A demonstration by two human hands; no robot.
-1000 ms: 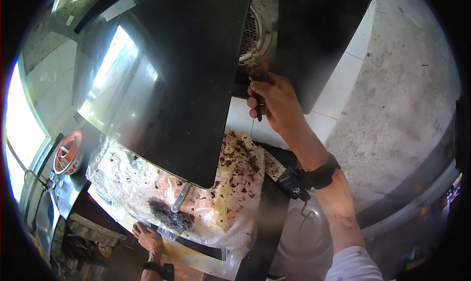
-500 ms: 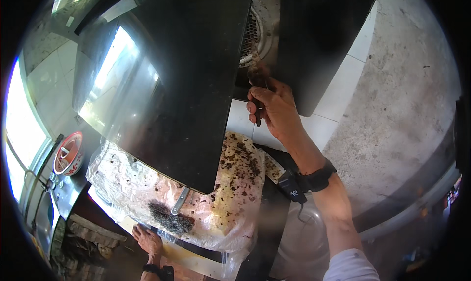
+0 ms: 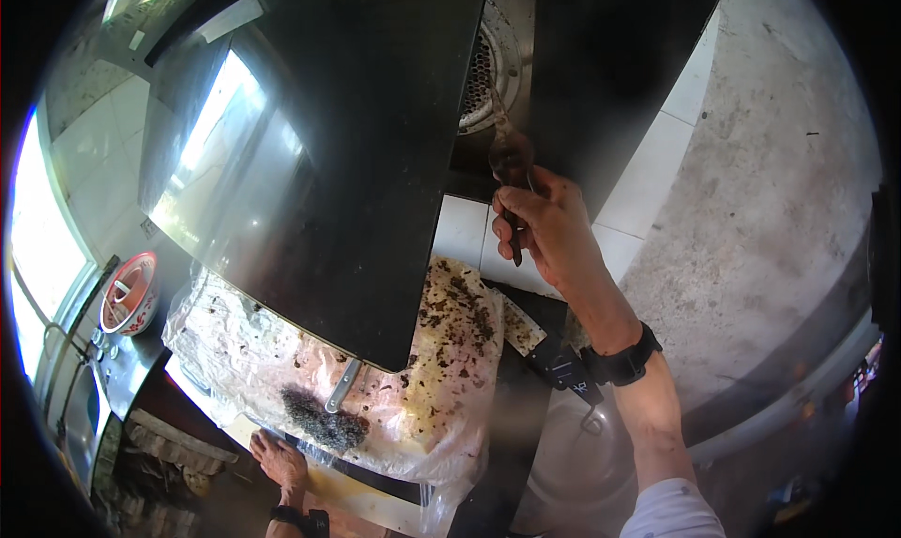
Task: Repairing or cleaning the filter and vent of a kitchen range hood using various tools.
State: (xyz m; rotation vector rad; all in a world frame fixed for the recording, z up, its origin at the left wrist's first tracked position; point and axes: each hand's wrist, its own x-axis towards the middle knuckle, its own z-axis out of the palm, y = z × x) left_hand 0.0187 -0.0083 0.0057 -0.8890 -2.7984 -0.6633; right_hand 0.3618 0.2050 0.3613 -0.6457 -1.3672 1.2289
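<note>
My right hand is closed around a dark, grimy metal spoon-like tool, its upper end just below or at a round mesh grille in the gap between glossy dark panels. Below, a crumpled plastic sheet is speckled with dark greasy debris. On it lie a steel scouring pad and, beside that, a metal strip with a rounded end. My left hand rests with fingers apart on a cream board edge below the sheet.
A red-rimmed enamel bowl sits on the steel counter at left, by a bright window. White tiles and a stained grey wall are at right. A speckled strip lies right of the sheet.
My right hand has moved down and a little to the right with the tool, uncovering more of the grille. My left hand has barely moved.
</note>
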